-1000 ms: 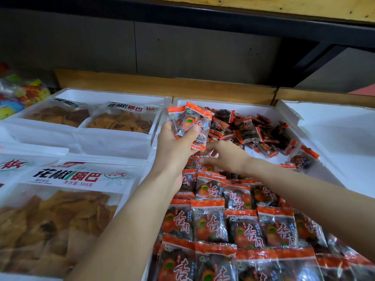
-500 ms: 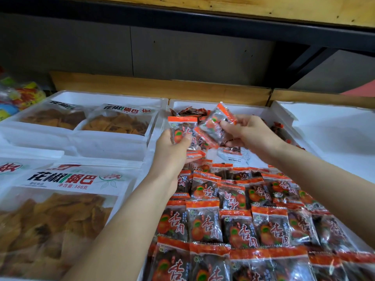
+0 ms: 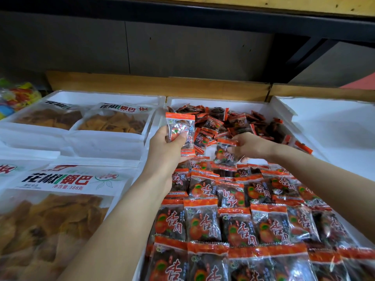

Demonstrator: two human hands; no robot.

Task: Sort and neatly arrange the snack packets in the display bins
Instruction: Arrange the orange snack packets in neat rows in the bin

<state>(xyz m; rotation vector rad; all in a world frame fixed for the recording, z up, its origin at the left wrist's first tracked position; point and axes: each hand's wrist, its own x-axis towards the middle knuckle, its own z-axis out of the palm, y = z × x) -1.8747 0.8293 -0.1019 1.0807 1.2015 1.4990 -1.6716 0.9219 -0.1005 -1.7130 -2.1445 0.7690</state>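
left hand [image 3: 162, 153] holding packet stack [image 3: 180, 128], right hand [image 3: 252, 146] pinching packet [image 3: 224, 155]

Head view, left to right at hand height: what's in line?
Crisp bin → left hand → left packet, gripped → right packet, pinched → right hand → white bin.

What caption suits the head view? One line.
Left hand holds snack packets upright while right hand pinches another packet over the half-arranged white bin.
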